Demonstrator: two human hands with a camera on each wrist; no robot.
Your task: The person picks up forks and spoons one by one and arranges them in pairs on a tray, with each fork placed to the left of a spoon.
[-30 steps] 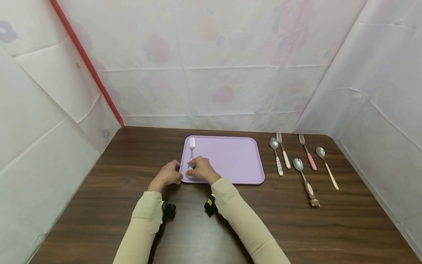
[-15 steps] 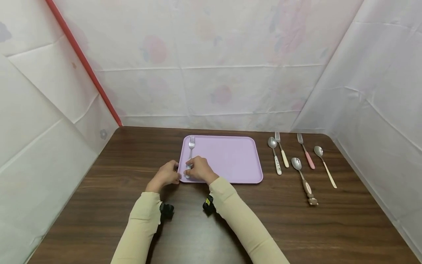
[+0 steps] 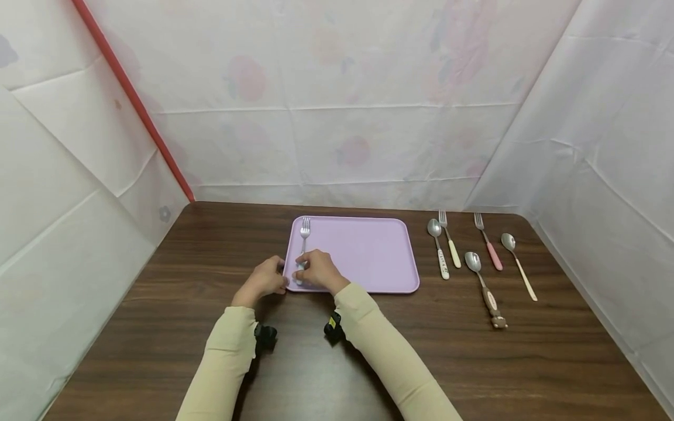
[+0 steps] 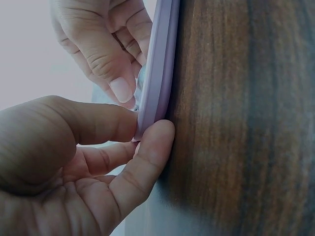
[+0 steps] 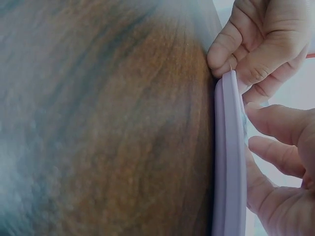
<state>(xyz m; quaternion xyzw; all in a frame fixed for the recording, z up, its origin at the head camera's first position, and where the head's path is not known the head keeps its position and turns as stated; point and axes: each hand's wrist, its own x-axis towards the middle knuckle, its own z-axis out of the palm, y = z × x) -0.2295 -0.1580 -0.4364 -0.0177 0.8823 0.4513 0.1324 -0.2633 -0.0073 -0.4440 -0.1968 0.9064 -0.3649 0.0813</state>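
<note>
The left hand [image 3: 263, 278] pinches the purple tray [image 3: 363, 257] at its near left corner, presumably to steady it; the right hand [image 3: 321, 271] pinches the fork [image 3: 305, 235] by its handle, apparently aligning it inside the left edge. To the right, spoons [image 3: 473, 262] and other forks [image 3: 494, 256] lie handles near, likely for easy reach.

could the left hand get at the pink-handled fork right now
Probably not: the left hand pinches the lilac tray at its near left corner, and the right hand lies between it and the pink-handled fork, on the table beyond the tray's right side.
</note>
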